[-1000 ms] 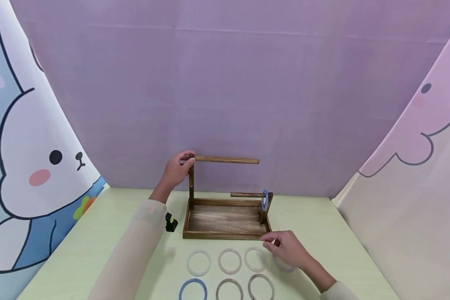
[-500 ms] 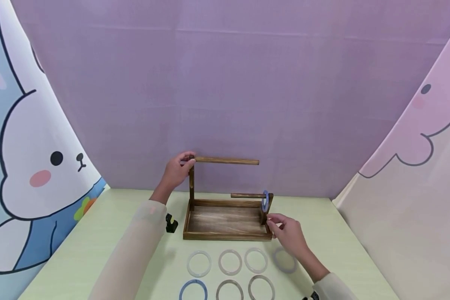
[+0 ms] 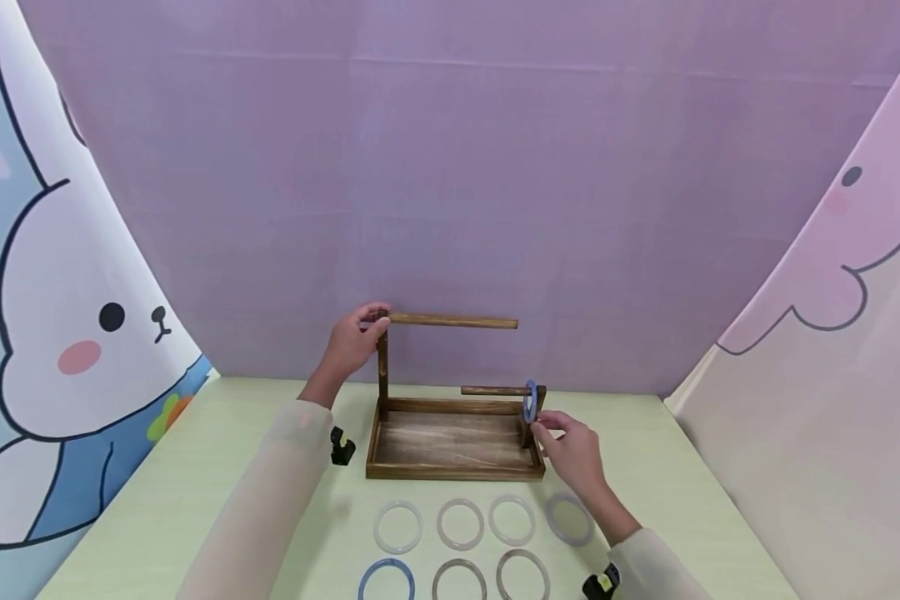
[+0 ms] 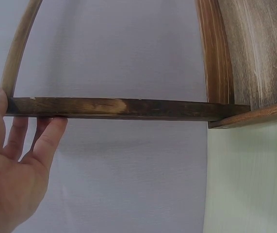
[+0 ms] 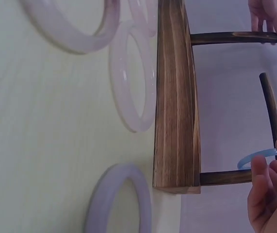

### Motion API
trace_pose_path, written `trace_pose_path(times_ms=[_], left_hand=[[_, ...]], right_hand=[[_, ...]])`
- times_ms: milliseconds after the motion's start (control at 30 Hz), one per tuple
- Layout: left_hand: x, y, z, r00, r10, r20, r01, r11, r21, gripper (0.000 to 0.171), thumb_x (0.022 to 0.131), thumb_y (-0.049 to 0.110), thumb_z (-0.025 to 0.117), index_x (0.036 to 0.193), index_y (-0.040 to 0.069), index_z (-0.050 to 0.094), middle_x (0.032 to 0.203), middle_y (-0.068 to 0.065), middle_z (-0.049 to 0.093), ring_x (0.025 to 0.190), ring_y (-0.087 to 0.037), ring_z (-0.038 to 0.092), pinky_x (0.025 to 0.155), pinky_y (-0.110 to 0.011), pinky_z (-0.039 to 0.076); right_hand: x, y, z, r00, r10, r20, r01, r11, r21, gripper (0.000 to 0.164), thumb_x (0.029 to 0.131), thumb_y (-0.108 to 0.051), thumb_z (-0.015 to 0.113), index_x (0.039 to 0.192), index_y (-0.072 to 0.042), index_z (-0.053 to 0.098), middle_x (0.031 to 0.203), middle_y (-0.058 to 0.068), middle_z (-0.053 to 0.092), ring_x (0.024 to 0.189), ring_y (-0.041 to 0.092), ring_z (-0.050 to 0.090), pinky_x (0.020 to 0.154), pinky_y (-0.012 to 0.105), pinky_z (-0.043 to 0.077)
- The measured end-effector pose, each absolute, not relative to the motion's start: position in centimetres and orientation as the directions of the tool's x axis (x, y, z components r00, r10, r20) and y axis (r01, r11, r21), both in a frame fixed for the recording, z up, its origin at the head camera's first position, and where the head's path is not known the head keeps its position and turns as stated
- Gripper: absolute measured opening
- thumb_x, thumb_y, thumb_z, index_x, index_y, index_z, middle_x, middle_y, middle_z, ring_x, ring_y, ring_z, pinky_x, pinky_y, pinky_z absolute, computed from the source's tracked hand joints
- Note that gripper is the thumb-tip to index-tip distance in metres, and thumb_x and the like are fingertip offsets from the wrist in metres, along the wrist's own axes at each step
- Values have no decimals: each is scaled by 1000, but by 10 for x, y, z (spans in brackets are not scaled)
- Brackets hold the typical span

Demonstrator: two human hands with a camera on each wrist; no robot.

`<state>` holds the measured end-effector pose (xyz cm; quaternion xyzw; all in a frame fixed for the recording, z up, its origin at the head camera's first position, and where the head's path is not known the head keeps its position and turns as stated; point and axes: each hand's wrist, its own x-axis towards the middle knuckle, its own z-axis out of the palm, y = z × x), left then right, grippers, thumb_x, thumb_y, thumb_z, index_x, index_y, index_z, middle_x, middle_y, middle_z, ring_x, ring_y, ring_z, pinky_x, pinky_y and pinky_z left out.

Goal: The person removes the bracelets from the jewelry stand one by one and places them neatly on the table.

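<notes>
My left hand [image 3: 352,343] grips the top of the tall post [image 4: 114,108] on a dark wooden bangle rack [image 3: 453,472], thumb near the corner where the long upper bar [image 3: 453,320] starts. A blue bangle [image 3: 529,402] hangs on the short lower bar [image 3: 495,390], close to its post at the right. My right hand [image 3: 576,457] is at that short post, its thumb and fingertips right by the bangle's lower edge. In the right wrist view the fingers overlap the blue bangle [image 5: 254,158]; I cannot tell whether they pinch it or the post.
Several bangles lie on the pale green table [image 3: 270,500] before the rack: whitish ones [image 3: 398,548], a lavender one [image 3: 570,542], a blue one [image 3: 387,562] and brownish ones [image 3: 522,552]. A purple cloth [image 3: 450,167] hangs behind. Black wrist cameras [image 3: 341,447] sit at both sleeves.
My right hand has moved up and back from the rack's front right corner, along the short post to the hanging bangle. The left hand and rack have stayed in place.
</notes>
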<state>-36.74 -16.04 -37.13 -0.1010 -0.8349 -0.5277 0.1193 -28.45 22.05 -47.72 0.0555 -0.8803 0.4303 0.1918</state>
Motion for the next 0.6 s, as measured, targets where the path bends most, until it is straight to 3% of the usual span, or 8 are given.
trace_pose_path(times_ms=[200,433,600], left_hand=[[-367,-161,-372,-953,38,301,289,416,862,36,106,33,55,138,17,60,136,-16,57,113,-34,62,90,-49,59],[-369,-160,-373,-952,39,305,293,420,859,37,106,35,56,139,18,60,136,-15,57,112,-33,63,89,-49,60],[-369,-161,-372,-952,39,305,293,417,860,37,106,35,56,138,18,60,135,-15,57,113,-33,63,91,-50,59]], right_hand=[[-289,214,-474,-924,107,368,-232,608,-759,15,92,-19,76,105,-11,78,99,13,79,61,30,73,47,23,50],[-295,208,-474,-922,148,359,-197,618,-761,15,93,-19,75,103,-9,79,93,13,78,54,15,67,46,22,46],[-297,207,-474,-916,158,369,-205,606,-768,15,92,-17,74,102,-6,78,92,14,78,51,12,64,47,23,49]])
